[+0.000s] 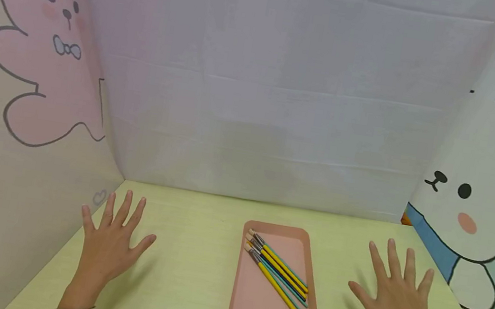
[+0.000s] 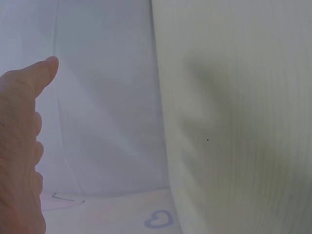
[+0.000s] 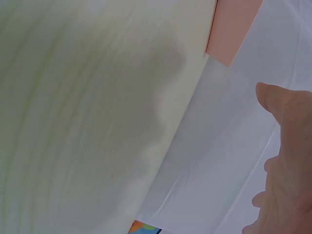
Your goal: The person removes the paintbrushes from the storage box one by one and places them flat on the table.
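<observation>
A shallow pink tray [image 1: 254,305] lies on the table, right of the middle in the head view. Several paintbrushes [image 1: 280,274] with yellow, teal and dark handles lie slantwise in it, bristles toward the far left corner. To the left of the tray, my left hand [image 1: 111,246] hovers over the table with fingers spread, touching nothing. My right hand [image 1: 400,300] is held the same way on the tray's right side. In the right wrist view, part of the pink tray [image 3: 234,29] shows at the top, apart from the thumb [image 3: 275,100].
The pale wood-grain table [image 1: 185,252] ends at a white cloth wall [image 1: 256,97] behind. A panel with a pink cartoon animal [image 1: 49,66] stands on the left, one with a white rabbit [image 1: 491,159] on the right.
</observation>
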A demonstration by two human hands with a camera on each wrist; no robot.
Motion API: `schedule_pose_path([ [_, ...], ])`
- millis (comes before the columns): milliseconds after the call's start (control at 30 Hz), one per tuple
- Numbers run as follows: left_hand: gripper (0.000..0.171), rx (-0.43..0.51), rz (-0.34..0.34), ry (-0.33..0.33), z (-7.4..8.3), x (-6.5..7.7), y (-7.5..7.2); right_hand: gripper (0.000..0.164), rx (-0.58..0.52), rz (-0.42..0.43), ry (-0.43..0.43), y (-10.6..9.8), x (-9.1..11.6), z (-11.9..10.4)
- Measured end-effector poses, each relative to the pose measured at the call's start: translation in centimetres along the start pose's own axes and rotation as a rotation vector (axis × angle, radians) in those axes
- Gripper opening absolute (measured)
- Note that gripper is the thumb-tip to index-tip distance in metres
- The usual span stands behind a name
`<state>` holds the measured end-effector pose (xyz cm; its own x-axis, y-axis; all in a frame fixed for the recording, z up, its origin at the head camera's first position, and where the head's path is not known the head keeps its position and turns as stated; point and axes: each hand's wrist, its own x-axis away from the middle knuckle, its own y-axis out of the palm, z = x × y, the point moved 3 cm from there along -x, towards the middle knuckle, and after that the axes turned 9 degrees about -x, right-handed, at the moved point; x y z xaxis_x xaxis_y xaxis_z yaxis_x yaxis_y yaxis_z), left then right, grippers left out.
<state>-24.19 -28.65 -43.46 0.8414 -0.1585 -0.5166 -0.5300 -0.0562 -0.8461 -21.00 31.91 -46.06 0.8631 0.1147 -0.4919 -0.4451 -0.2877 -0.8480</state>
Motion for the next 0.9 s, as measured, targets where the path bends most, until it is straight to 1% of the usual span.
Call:
schedule_pose_path([
  [167, 0.093, 0.0, -0.011, -0.001, -0.2, 0.2, -0.2, 0.104, 0.0, -0.001, 0.001, 0.0, 0.1, 0.0],
  [333, 0.094, 0.001, -0.017, -0.003, -0.4, 0.4, -0.2, 0.102, -0.001, 0.026, -0.014, -0.2, -0.1, 0.1],
  [467, 0.094, 0.012, -0.018, -0.001, -0.3, 0.3, -0.2, 0.1, -0.002, 0.038, -0.023, -0.5, -0.3, 0.0],
  [567, 0.094, 0.034, -0.039, 0.003, 0.1, 0.2, -0.2, 0.099, -0.004, 0.035, -0.029, -0.8, -0.7, -0.1],
  [700, 0.092, 0.07, -0.068, 0.005, 0.9, 0.0, -0.4, 0.096, -0.02, 0.017, -0.038, -1.3, -1.7, -0.7],
  [900, 0.091, 0.166, -0.121, 0.01, 2.3, -0.5, -0.7, 0.09, -0.07, -0.029, -0.075, -2.0, -3.4, -2.2],
])
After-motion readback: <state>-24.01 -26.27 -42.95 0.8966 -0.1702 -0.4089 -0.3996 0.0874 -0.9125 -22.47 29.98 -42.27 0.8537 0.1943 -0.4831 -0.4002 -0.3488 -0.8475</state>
